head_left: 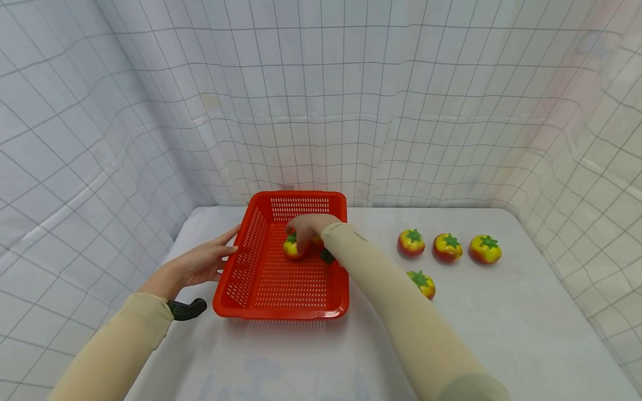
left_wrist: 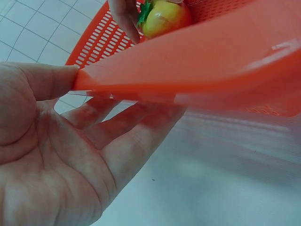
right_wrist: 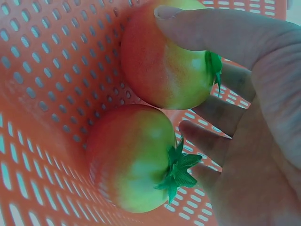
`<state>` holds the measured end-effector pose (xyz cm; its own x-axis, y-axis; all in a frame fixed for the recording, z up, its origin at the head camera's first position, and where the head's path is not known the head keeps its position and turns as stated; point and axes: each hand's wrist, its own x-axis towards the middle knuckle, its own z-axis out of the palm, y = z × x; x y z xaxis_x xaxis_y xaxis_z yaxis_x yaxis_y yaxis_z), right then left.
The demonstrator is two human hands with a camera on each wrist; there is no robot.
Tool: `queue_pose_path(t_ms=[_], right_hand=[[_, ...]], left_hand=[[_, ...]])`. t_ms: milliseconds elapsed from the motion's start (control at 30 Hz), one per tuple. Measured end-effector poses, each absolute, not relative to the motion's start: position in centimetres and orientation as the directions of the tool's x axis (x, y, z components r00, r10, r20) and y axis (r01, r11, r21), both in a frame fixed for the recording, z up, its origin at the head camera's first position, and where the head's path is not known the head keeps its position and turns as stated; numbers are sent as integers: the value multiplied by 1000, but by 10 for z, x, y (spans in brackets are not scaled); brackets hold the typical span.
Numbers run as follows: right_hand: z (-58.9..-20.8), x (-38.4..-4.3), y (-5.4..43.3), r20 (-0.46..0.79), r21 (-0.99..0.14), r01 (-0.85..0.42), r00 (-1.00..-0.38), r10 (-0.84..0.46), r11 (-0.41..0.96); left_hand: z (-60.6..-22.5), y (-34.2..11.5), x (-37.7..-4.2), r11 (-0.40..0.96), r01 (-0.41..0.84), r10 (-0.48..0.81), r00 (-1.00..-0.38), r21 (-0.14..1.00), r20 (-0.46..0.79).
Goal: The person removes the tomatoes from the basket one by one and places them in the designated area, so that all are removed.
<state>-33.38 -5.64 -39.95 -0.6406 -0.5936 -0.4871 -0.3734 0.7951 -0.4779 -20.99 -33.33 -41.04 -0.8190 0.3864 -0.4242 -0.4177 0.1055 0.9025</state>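
My left hand (head_left: 203, 262) pinches the left rim of a red perforated plastic basket (head_left: 236, 301), thumb on the rim and fingers beneath it in the left wrist view. Inside the basket, my right hand (head_left: 307, 225) grips a red-and-yellow tomato (right_wrist: 155, 70) with a green leafy top. The right wrist view shows the thumb lying over it and the fingers behind. A second tomato (right_wrist: 134, 160) sits against it in the basket, near the fingertips. From the head view, the right hand and sleeve partly cover both.
To the right of the basket, several more tomatoes (head_left: 447, 248) lie on the white table (head_left: 501, 328); the right sleeve partly hides the nearest tomato (head_left: 423, 284). White gridded sheets (head_left: 311, 111) enclose the back and sides. A black strap piece (head_left: 186, 309) shows at the left wrist.
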Motion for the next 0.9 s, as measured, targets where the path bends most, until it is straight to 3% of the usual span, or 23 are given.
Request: queue_pose_path(t_ms=[400,900], right_hand=[[-399,-328,-57,-465,-484,-421,-619,-633,767],[-385,-329,-53,-274,-585,-566,-536,-798,581]], left_hand=[[-409,-333,-208,103,-422,382,-819,901,-427],[-409,-333,-209,99,-430,376,-819,898,-433]])
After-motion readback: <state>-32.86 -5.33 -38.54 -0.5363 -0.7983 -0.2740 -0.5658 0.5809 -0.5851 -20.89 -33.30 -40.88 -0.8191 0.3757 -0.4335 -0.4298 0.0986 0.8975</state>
